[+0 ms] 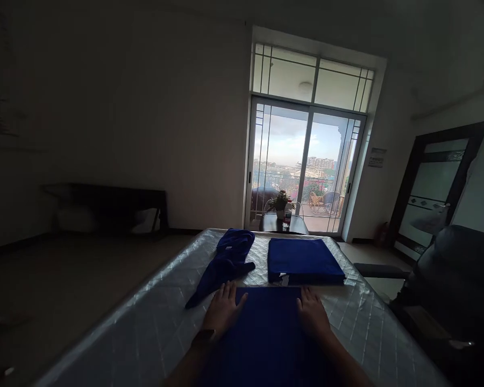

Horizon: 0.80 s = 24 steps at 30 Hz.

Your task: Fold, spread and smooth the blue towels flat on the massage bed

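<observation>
A dark blue cloth (270, 333) lies spread flat in front of me, running down past the bottom of the view. On its left edge, near the far corner, rests my left hand (222, 307), with thumb and fingers apart. My right hand (312, 310) lies against the opposite edge, its fingers also stretched out. Just beyond sits a neatly folded stack of blue cloth (304, 258) with a small white tag at its near side. A crumpled blue cloth (229, 255) lies loosely to the left, beyond my left hand.
Under the cloths is a silvery quilted mattress (161, 322). A black office chair (439, 274) stands close at the right. Past the far edge, a small dark table (266, 223) holds a potted plant (281, 200) and a bottle (287, 215), before a glass sliding door (282, 145).
</observation>
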### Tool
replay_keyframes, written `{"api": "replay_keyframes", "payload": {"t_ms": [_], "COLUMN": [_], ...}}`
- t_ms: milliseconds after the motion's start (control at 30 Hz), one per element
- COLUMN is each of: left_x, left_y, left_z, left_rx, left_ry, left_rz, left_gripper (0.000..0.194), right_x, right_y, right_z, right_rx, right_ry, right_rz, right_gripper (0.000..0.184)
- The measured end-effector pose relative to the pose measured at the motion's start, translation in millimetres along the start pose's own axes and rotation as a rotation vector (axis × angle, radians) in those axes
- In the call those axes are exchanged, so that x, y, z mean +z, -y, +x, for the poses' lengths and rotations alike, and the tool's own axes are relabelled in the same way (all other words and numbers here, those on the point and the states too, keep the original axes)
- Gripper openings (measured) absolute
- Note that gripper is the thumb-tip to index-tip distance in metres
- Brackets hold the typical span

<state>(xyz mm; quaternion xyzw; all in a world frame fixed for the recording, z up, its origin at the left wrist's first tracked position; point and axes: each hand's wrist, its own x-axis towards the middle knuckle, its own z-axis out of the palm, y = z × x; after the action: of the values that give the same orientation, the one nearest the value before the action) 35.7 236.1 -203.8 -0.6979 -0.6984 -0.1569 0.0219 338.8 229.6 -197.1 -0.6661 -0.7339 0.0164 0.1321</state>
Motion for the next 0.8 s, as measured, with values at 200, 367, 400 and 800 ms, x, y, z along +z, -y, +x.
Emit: {"api": "replay_keyframes", "payload": {"t_ms": [200,367,400,800], "left_x": [-17.9,-3.4,2.8,12.7], "left_y": [-24,-129,-153,-101], "left_z": [1,-13,-17,-23], "left_rx": [-0.064,0.219,0.271,0.177], "left_ry": [0.085,0.036,0.045,0.06], "left_rz": [0.021,-0.076,-0.102,-0.071], "left_gripper": [0.084,0.076,0.074,0.079], "right_x": [-6,-8,-8,-7], "right_y": [2,0,-1,0], "right_z": [-7,-10,-11,-6], "right_rx": [-0.008,-0.012,-0.028,0.004], "right_ry": [-0.008,-0.005,0.0,0.017], "right_rz": [0.031,0.027,0.022,0.046], "right_gripper": [0.063,0.061,0.061,0.063]}}
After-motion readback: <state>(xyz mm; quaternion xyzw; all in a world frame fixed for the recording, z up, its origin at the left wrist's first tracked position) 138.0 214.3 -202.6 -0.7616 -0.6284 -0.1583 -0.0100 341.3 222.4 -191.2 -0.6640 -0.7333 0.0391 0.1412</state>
